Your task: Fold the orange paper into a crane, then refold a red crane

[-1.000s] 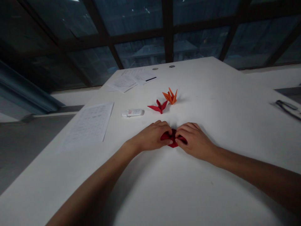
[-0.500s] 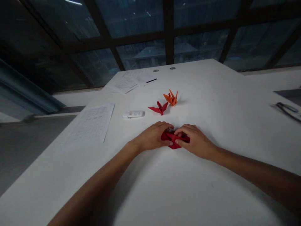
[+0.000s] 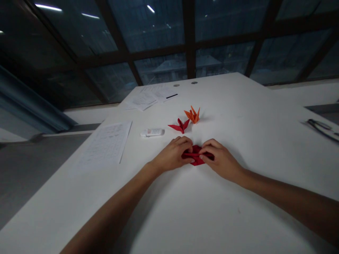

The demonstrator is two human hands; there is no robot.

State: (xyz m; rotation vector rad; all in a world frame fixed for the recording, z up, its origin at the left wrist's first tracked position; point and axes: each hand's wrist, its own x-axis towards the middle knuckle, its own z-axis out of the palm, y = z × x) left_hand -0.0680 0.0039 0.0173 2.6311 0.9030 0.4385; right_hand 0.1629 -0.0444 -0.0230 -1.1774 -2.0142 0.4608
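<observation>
A folded piece of red paper point(image 3: 197, 161) lies on the white table between my two hands. My left hand point(image 3: 175, 154) grips its left side, thumb in front and fingers curled behind. On the right side, my right hand point(image 3: 221, 159) pinches the paper between thumb and fingers near its middle ridge. The fingers partly cover both ends of the paper. Just beyond my hands stand a red origami crane point(image 3: 180, 126) and an orange origami crane point(image 3: 193, 115), close together.
A white plastic item with printing point(image 3: 152, 132) lies left of the cranes. Printed sheets point(image 3: 106, 144) rest on the left of the table point(image 3: 180, 215), with more papers point(image 3: 144, 98) at the back left. Dark-framed glasses point(image 3: 321, 127) lie at the right edge.
The camera view has tilted up slightly. My fingers have shifted on the red paper; its back part now shows more between my hands, and a ridge runs across its middle.
</observation>
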